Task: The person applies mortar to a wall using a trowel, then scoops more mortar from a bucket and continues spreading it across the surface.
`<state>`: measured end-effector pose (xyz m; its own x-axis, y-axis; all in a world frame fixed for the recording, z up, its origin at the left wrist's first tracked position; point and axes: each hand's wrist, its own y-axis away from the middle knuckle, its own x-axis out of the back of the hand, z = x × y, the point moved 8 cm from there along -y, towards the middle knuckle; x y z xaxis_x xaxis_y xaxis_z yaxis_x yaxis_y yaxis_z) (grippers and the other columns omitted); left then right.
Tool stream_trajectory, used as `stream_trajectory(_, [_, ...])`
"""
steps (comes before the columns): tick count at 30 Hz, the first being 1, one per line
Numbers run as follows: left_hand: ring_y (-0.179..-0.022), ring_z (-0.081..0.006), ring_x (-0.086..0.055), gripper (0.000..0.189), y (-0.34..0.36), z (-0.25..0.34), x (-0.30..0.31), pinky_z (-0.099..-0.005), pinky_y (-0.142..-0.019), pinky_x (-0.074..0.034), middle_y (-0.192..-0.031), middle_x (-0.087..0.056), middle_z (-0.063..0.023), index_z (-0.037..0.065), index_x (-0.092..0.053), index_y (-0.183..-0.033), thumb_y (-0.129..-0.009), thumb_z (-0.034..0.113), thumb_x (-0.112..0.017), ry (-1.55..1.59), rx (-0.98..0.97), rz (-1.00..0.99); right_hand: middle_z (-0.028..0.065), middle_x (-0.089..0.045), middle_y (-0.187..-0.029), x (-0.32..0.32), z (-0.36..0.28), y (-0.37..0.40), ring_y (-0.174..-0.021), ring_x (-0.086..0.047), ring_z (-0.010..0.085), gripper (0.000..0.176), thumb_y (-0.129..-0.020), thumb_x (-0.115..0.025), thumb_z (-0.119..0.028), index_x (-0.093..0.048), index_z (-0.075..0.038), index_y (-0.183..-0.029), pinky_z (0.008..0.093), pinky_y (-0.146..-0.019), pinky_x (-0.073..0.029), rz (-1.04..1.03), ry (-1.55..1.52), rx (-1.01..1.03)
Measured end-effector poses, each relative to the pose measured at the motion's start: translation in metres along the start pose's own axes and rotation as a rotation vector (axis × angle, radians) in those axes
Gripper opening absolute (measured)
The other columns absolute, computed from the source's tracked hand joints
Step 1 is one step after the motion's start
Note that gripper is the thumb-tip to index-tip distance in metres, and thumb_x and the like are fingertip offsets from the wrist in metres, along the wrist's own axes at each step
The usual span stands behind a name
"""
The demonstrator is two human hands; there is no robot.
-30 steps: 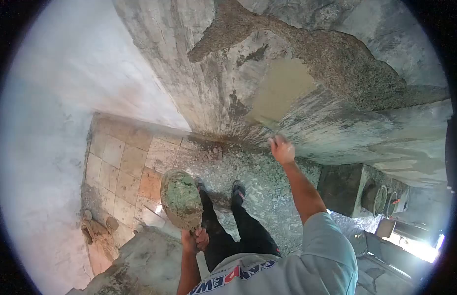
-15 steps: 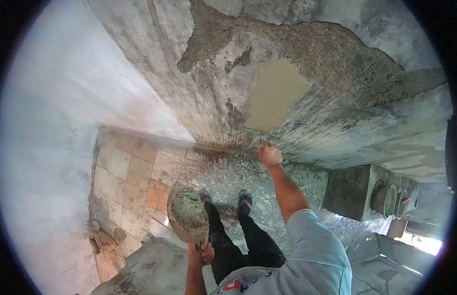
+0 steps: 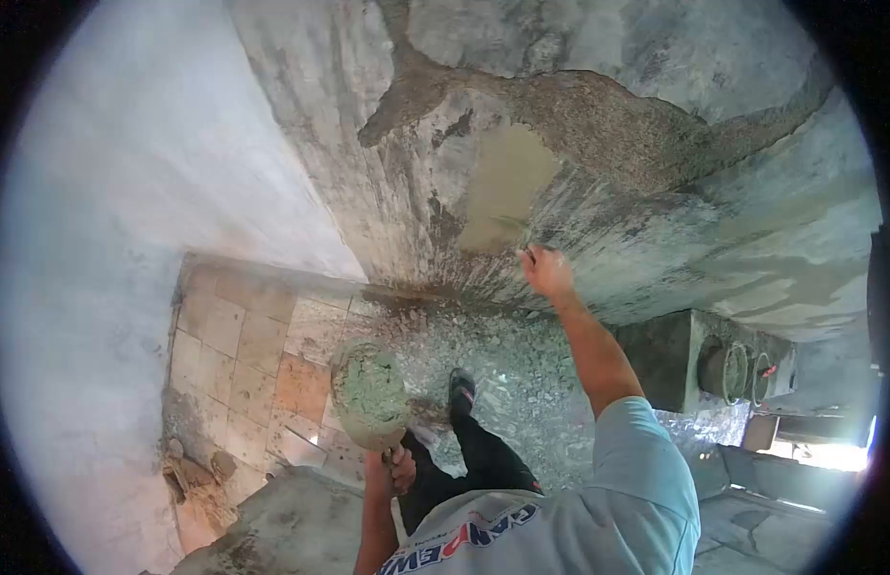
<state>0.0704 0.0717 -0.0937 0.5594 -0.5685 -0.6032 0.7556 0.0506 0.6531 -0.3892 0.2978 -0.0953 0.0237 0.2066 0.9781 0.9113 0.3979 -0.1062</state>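
Note:
My left hand (image 3: 398, 469) is closed around the short handle of a round pan (image 3: 376, 439). Grey-green wet mortar (image 3: 368, 385) fills much of it. Held out to the wall, my right hand (image 3: 548, 272) has its fingers closed on a thin tool, seen nearly edge-on, that looks like a trowel (image 3: 526, 236). Its blade is at the lower right edge of a smooth patch of wet plaster (image 3: 507, 182), where a darker smear shows. My fingers hide its handle.
Above the patch, a rough band of bare render (image 3: 598, 125) crosses the wall. A block-shaped ledge (image 3: 656, 359) carries buckets (image 3: 728, 371) on the right. Rubble (image 3: 521, 364) and dirty tiles (image 3: 248, 355) cover the floor; a grey slab (image 3: 282, 522) is at lower left.
My right hand has moved slightly right and up along the wall with the tool. The pan has tipped so more mortar shows. The view has shifted, and one foot is now hidden.

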Motion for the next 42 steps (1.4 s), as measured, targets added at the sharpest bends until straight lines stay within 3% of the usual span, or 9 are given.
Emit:
stream_trajectory(6, [-0.034, -0.0131, -0.03, 0.056, 0.01, -0.003, 0.024, -0.0303, -0.03, -0.024, -0.049, -0.036, 0.0005, 0.014, -0.045, -0.071, -0.102, 0.06, -0.043, 0.033, 0.006, -0.012, 0.0191, -0.065, -0.075, 0.027, -0.002, 0.03, -0.066, -0.066, 0.0397, 0.033, -0.101, -0.06, -0.038, -0.059, -0.007, -0.088, 0.0488, -0.057, -0.054, 0.376, -0.145, 0.089])
stream_trajectory(15, [-0.034, -0.0154, -0.031, 0.06, -0.003, -0.025, 0.063, -0.0338, -0.032, -0.026, -0.05, -0.039, 0.0002, 0.013, -0.051, -0.075, -0.103, 0.065, -0.039, 0.139, 0.029, 0.009, 0.0191, -0.071, -0.089, -0.137, -0.013, 0.014, -0.082, -0.07, 0.0421, 0.036, -0.101, -0.054, -0.044, -0.065, -0.01, -0.102, 0.0537, -0.07, -0.057, -0.268, 0.022, -0.07])
stream_trajectory(21, [-0.034, -0.0134, -0.029, 0.06, -0.011, -0.018, 0.032, -0.0329, -0.032, -0.026, -0.05, -0.037, 0.0013, 0.014, -0.05, -0.075, -0.102, 0.066, -0.036, 0.005, -0.011, 0.034, 0.0217, -0.071, -0.089, -0.142, -0.003, -0.004, -0.082, -0.071, 0.0426, 0.041, -0.102, -0.051, -0.046, -0.067, -0.009, -0.107, 0.0536, -0.07, -0.058, -0.315, 0.014, -0.025])
stream_trajectory(23, [-0.034, -0.0137, -0.029, 0.061, -0.016, -0.023, 0.034, -0.0341, -0.032, -0.027, -0.05, -0.039, 0.0005, 0.013, -0.055, -0.078, -0.104, 0.065, -0.036, 0.039, 0.001, 0.01, 0.0217, -0.071, -0.087, -0.115, -0.002, -0.005, -0.082, -0.071, 0.0421, 0.041, -0.102, -0.051, -0.046, -0.067, -0.008, -0.103, 0.0541, -0.07, -0.058, -0.307, 0.015, -0.036])
stream_trajectory(27, [-0.035, -0.0138, -0.03, 0.057, -0.022, -0.016, 0.02, -0.0326, -0.033, -0.027, -0.05, -0.037, 0.0011, 0.015, -0.047, -0.072, -0.104, 0.061, -0.035, 0.042, 0.021, -0.018, 0.0192, -0.071, -0.089, -0.062, 0.008, -0.009, -0.079, -0.071, 0.0399, 0.044, -0.103, -0.053, -0.046, -0.067, -0.005, -0.106, 0.0517, -0.068, -0.058, -0.251, 0.011, -0.018])
stream_trajectory(34, [-0.034, -0.013, -0.029, 0.057, -0.027, -0.013, 0.015, -0.0313, -0.032, -0.028, -0.049, -0.036, 0.0015, 0.015, -0.048, -0.071, -0.104, 0.06, -0.035, 0.094, 0.011, -0.052, 0.0184, -0.07, -0.085, 0.005, 0.017, 0.021, -0.069, -0.068, 0.0403, 0.038, -0.102, -0.055, -0.042, -0.065, -0.005, -0.101, 0.0528, -0.061, -0.054, 0.11, -0.165, 0.07])
stream_trajectory(36, [-0.034, -0.013, -0.028, 0.056, -0.024, -0.018, 0.02, -0.0314, -0.032, -0.028, -0.049, -0.036, 0.0015, 0.015, -0.048, -0.071, -0.104, 0.059, -0.035, 0.08, 0.008, -0.04, 0.0176, -0.07, -0.084, -0.017, 0.011, 0.033, -0.071, -0.069, 0.0399, 0.035, -0.101, -0.056, -0.04, -0.065, -0.006, -0.1, 0.0531, -0.062, -0.055, 0.188, -0.177, 0.149])
stream_trajectory(39, [-0.035, -0.0138, -0.03, 0.058, -0.024, -0.024, 0.027, -0.0331, -0.032, -0.029, -0.052, -0.041, 0.0006, 0.014, -0.052, -0.073, -0.103, 0.062, -0.038, 0.078, -0.019, -0.036, 0.0198, -0.07, -0.088, -0.099, 0.003, 0.033, -0.079, -0.069, 0.0441, 0.034, -0.098, -0.06, -0.04, -0.065, -0.007, -0.094, 0.0543, -0.068, -0.057, -0.144, -0.093, -0.024])
stream_trajectory(42, [-0.036, -0.0147, -0.033, 0.061, -0.024, -0.037, 0.046, -0.035, -0.033, -0.03, -0.054, -0.045, -0.0006, 0.013, -0.055, -0.075, -0.101, 0.066, -0.04, 0.163, 0.035, -0.005, 0.0187, -0.071, -0.091, -0.174, 0.005, 0.028, -0.078, -0.07, 0.043, 0.032, -0.098, -0.059, -0.041, -0.066, -0.01, -0.096, 0.055, -0.067, -0.057, -0.234, -0.051, -0.023])
